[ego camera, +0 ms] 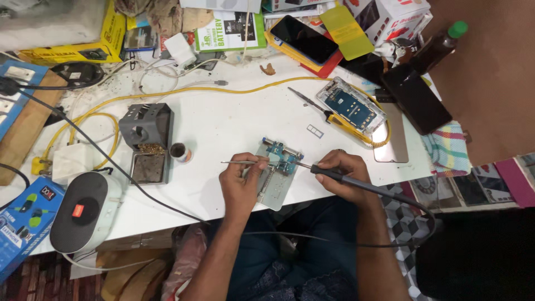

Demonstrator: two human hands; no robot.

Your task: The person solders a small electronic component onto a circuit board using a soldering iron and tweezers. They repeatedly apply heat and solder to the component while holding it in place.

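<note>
Two hands working over one circuit board. Left hand is pinching tweezers, tips reaching right onto the board. Right hand is gripping a soldering iron, tip touching the board just left of that grip. Board is sitting clamped in a metal holder between both grips.

Smooth white tabletop, shiny metal tweezers

I am looking at a phone repair workshop: grey metal soldering-iron stand centre-left, opened white-framed phone upper right.
</note>
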